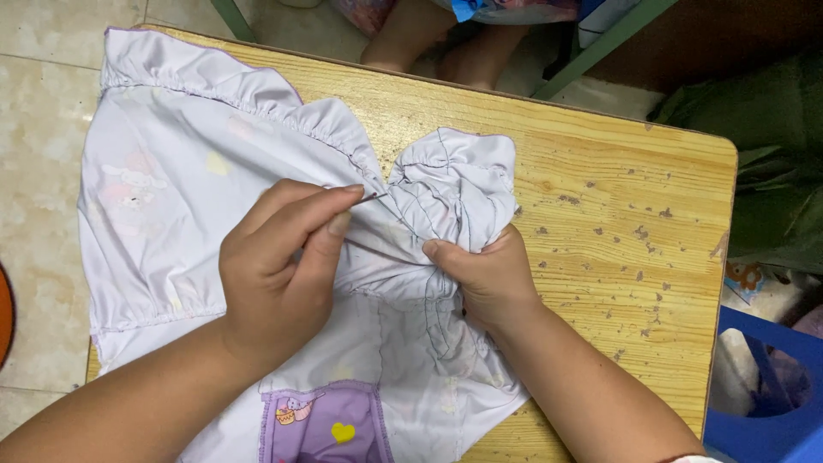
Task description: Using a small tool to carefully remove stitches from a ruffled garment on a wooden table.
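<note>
A pale lilac garment (pixel 180 163) with gathered frills and faint cartoon prints lies spread on a small wooden table (pixel 617 214). My left hand (pixel 279 270) pinches a thin metal needle (pixel 370 198) between thumb and forefinger, its tip at the gathered seam near the garment's middle. My right hand (pixel 484 274) grips a bunched fold of the same fabric (pixel 459 184), holding it up beside the seam. A purple patch with a yellow heart (pixel 330 424) shows at the garment's lower edge.
The table's right half has chipped, spotted wood. Another person's bare legs (pixel 429 39) are beyond the far edge, beside a green frame (pixel 600 43). A blue plastic container (pixel 763 386) sits lower right, dark green cloth (pixel 771 154) at the right, tiled floor on the left.
</note>
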